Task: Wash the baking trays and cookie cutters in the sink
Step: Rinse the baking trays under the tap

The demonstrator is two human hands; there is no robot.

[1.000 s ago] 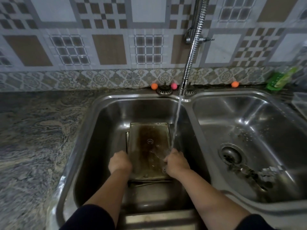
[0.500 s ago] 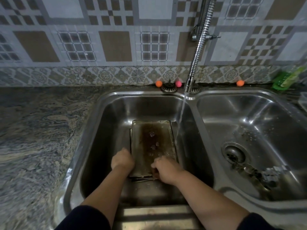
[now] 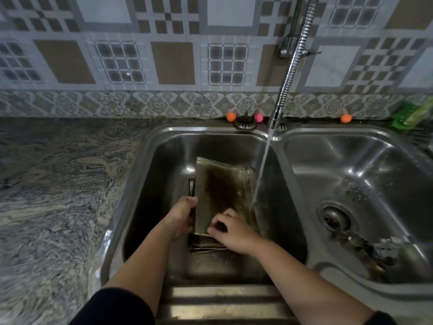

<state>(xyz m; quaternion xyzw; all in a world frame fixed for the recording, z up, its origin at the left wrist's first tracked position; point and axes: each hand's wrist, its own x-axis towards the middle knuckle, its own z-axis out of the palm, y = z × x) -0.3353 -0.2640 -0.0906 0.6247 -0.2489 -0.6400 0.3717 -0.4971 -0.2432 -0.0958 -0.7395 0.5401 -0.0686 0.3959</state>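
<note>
A stained, brown-streaked baking tray [image 3: 221, 188] tilts up in the left sink basin [image 3: 164, 160], above a stack of other trays [image 3: 206, 245]. My left hand [image 3: 181, 218] grips its left edge. My right hand [image 3: 230, 228] rests on its near end with fingers curled on the surface. Water runs from the faucet [image 3: 278, 111] and falls just right of the tray. Metal cookie cutters [image 3: 375, 252] lie in the right basin [image 3: 351, 160] beside the drain [image 3: 334, 218].
A grey marbled counter [image 3: 58, 195] stretches left of the sink. A green bottle [image 3: 412, 113] lies at the back right by the tiled wall. Small orange and pink balls [image 3: 258, 117] sit along the sink's back rim.
The tray has been lifted and tilted, its left side now raised. My right hand slid from the tray's right edge to its near end. My left hand shifted up along the left edge.
</note>
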